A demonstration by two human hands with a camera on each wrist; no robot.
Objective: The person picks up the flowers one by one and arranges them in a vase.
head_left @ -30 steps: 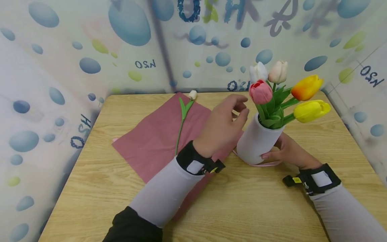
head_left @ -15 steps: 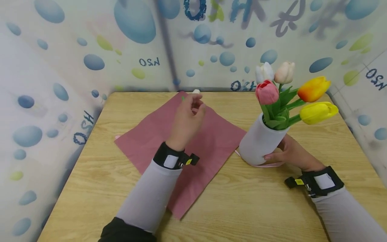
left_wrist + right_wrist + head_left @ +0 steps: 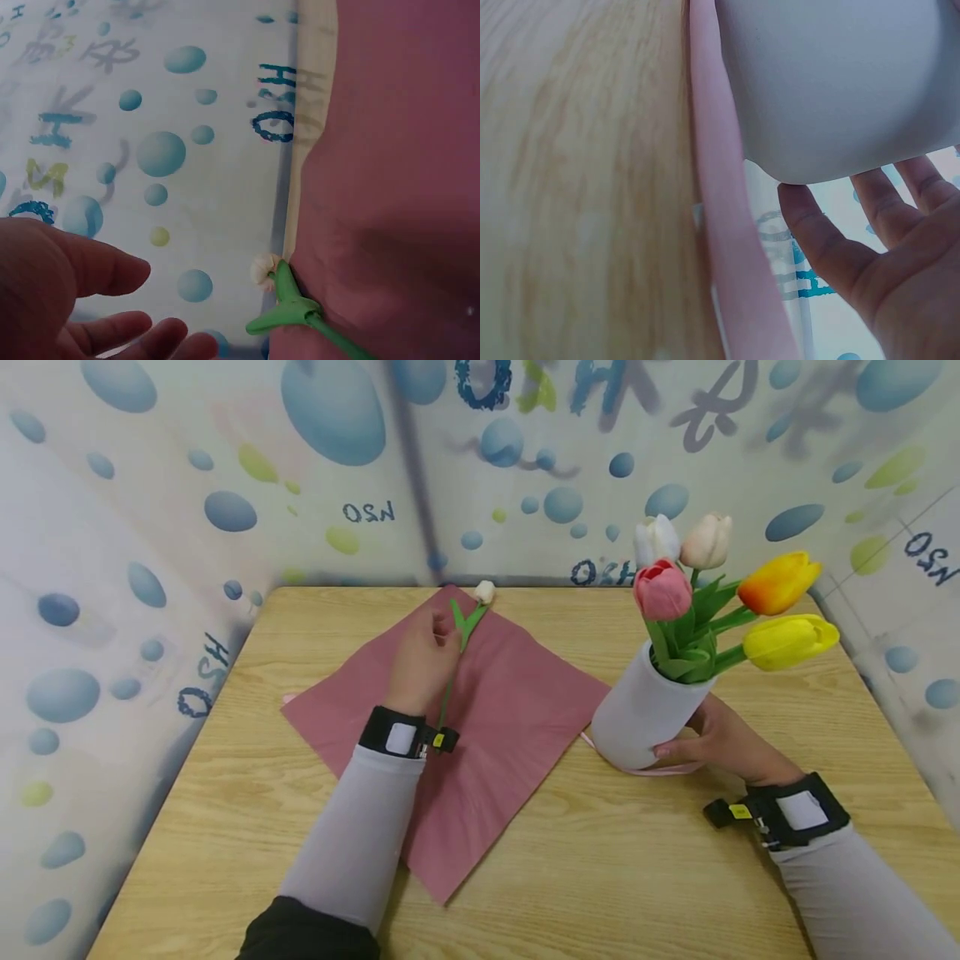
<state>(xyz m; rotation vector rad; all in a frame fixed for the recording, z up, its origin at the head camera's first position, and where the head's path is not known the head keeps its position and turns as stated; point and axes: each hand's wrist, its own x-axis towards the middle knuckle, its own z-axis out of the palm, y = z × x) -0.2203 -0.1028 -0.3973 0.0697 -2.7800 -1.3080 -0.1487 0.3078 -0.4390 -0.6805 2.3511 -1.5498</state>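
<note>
A single white artificial tulip (image 3: 485, 593) lies on the sheet of pink wrapping paper (image 3: 517, 718). Close by its green leaves and stem is my left hand (image 3: 420, 664), thumb and fingers apart; the left wrist view shows a gap between these fingers and the tulip (image 3: 296, 307), with nothing held. On the right, my right hand (image 3: 731, 743) holds the white vase (image 3: 637, 718) low down, thumb at the front and the other fingers partly hidden behind. In the vase stand several tulips, among them a pink tulip (image 3: 663, 589), an orange-yellow tulip (image 3: 778, 582) and a yellow tulip (image 3: 791, 641).
A pink ribbon (image 3: 731, 187) runs along the table beneath the base of the vase. The wooden table (image 3: 585, 877) reaches back to a wall (image 3: 300, 552) printed with blue and green dots. The paper's right corner comes up near the vase.
My left hand has moved left from beside the vase, passing over the paper to the lone tulip's stem. The right hand has stayed at the vase. The head view has shifted slightly.
</note>
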